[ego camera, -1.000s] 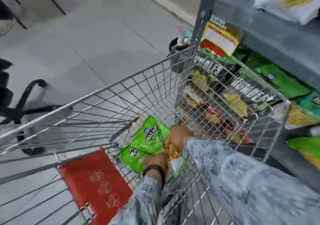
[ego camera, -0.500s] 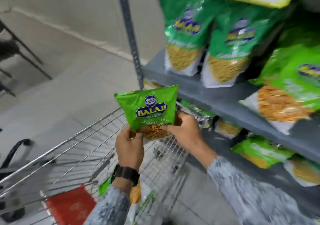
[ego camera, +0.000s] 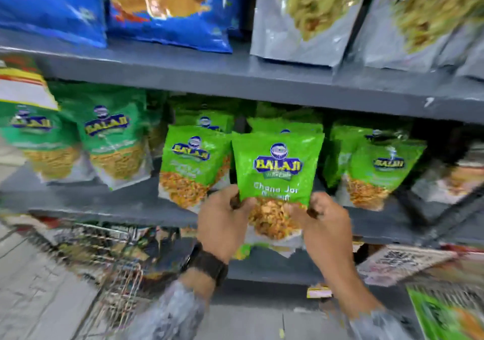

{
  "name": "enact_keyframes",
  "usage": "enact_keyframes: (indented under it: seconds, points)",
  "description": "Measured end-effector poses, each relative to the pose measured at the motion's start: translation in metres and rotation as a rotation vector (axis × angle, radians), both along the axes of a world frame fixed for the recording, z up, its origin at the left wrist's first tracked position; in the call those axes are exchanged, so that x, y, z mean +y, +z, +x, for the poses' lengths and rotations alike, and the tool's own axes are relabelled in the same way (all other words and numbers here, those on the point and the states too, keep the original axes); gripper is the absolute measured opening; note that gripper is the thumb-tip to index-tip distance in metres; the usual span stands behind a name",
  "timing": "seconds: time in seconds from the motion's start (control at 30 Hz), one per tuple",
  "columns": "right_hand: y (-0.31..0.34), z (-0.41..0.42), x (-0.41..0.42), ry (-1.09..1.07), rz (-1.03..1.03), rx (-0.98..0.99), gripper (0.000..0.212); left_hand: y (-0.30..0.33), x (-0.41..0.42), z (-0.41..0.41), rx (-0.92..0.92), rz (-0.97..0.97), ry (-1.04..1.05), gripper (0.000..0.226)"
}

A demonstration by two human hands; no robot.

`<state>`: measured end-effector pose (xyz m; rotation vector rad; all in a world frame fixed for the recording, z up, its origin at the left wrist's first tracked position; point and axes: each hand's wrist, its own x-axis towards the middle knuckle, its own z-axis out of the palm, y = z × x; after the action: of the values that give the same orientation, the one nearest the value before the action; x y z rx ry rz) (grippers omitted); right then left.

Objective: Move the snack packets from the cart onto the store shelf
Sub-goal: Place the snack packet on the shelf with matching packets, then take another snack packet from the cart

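Observation:
Both hands hold one light green Balaji snack packet (ego camera: pixel 277 166) upright in front of the middle grey shelf (ego camera: pixel 117 206). My left hand (ego camera: pixel 222 224) grips its lower left corner and my right hand (ego camera: pixel 324 224) its lower right corner. The packet sits in a gap between matching green packets, one to the left (ego camera: pixel 191 166) and one to the right (ego camera: pixel 379 172). Whether its base touches the shelf is hidden by my hands. The wire cart (ego camera: pixel 115 269) is blurred at the lower left.
Darker green Balaji packets (ego camera: pixel 110 140) stand further left on the same shelf. Blue bags (ego camera: pixel 162 6) and grey bags (ego camera: pixel 311 14) fill the shelf above. Lower shelves hold more packs (ego camera: pixel 408 261). Grey floor (ego camera: pixel 39 295) lies at the lower left.
Both hands lifted the green packet out of the cart and carried it up and right to the middle shelf. The view swung from the cart to the shelf front.

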<state>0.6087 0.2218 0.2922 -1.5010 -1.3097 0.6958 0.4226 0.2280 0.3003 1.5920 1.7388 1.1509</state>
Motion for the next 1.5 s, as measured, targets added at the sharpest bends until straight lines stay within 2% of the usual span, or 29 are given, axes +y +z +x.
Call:
enact_keyframes:
  seconds: [0.07,0.17,0.27,0.37,0.47,0.57,0.63,0.7,0.8,0.87,0.97,1.1,1.17,1.27,1.33,1.47,1.5]
  points:
    - [-0.003,0.012,0.032,-0.021,0.001,-0.008,0.029,-0.004,0.034,0.016,0.074,-0.002,0.059,0.026]
    - [-0.021,0.017,0.066,0.033,-0.072,-0.065,0.014,-0.020,0.068,0.021,0.083,-0.113,0.089,0.023]
    - [-0.044,0.022,0.077,0.062,-0.146,-0.106,0.029,-0.042,0.074,0.020,0.088,-0.176,0.069,0.016]
    - [-0.042,0.016,0.067,0.003,-0.132,-0.125,0.023,-0.054,0.066,0.014,0.019,-0.146,0.040,0.022]
    - [-0.028,0.001,0.046,-0.150,0.012,-0.148,0.044,-0.055,0.045,0.008,-0.027,-0.079,-0.019,0.044]
    - [-0.017,-0.035,0.028,-0.163,0.316,-0.298,0.040,-0.042,0.008,-0.019,-0.033,0.036,-0.006,0.050]
    - [-0.012,-0.079,0.021,0.016,0.429,-0.429,0.039,-0.033,-0.018,-0.061,-0.002,0.136,0.087,0.048]
    - [-0.007,-0.134,0.014,0.285,0.453,-0.572,0.048,-0.027,-0.044,-0.116,0.133,0.166,0.218,0.049]
    - [-0.022,-0.227,0.000,0.673,0.399,-0.830,0.069,-0.044,-0.084,-0.210,0.355,-0.009,0.381,0.055]
    - [-0.042,-0.294,-0.015,0.864,0.374,-0.937,0.074,-0.069,-0.116,-0.274,0.389,-0.155,0.485,0.058]
    - [-0.083,-0.390,-0.038,1.152,0.215,-1.033,0.071,-0.121,-0.169,-0.350,0.270,-0.438,0.668,0.055]
    - [-0.170,-0.495,-0.064,1.402,-0.226,-1.151,0.064,-0.205,-0.238,-0.415,-0.105,-0.823,0.934,0.058]
    - [-0.212,-0.531,-0.079,1.501,-0.422,-1.187,0.059,-0.243,-0.262,-0.432,-0.197,-0.977,0.999,0.052]
    - [-0.271,-0.565,-0.102,1.514,-0.654,-1.185,0.054,-0.287,-0.279,-0.441,-0.286,-1.151,0.955,0.042]
    - [-0.304,-0.577,-0.119,1.487,-0.709,-1.180,0.047,-0.315,-0.285,-0.440,-0.341,-1.236,0.940,0.045]
    - [-0.364,-0.577,-0.154,1.382,-0.866,-1.145,0.019,-0.358,-0.297,-0.422,-0.502,-1.300,0.863,0.048]
    - [-0.373,-0.573,-0.161,1.354,-0.906,-1.146,0.021,-0.365,-0.299,-0.415,-0.540,-1.304,0.867,0.048]
